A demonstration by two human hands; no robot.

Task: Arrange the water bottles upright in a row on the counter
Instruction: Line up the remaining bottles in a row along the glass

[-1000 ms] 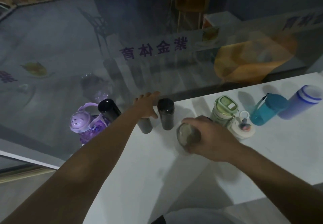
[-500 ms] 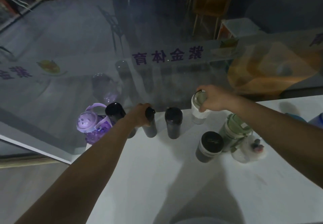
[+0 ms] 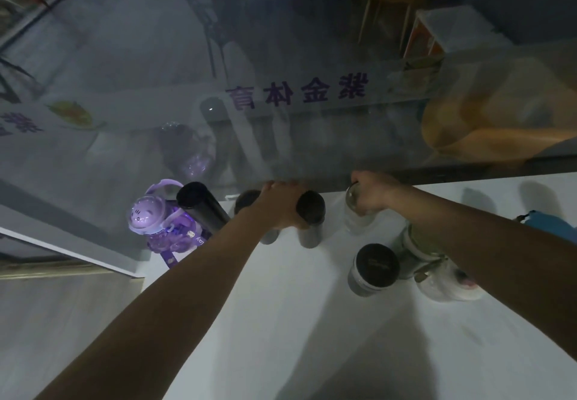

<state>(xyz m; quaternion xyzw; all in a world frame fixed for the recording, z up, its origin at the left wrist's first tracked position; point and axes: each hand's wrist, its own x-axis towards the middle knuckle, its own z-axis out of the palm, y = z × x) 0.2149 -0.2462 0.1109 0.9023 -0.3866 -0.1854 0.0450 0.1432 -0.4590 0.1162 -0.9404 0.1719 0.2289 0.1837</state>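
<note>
White counter [image 3: 281, 321] carries the bottles along its far edge. We curl our left hand [image 3: 281, 206] round the slim grey bottle [image 3: 269, 238], which stands upright between the tall black flask [image 3: 203, 209] on its left and the dark-capped flask [image 3: 310, 212] just beside our hand on the right. Further right, our right hand [image 3: 374, 192] grips the rim of the pale tumbler [image 3: 356, 221] from above, fingers curled. Both forearms stretch out towards the far edge.

Dim, bluish, soft focus, hazy reflections on glass, wide-angle edge bending
</note>
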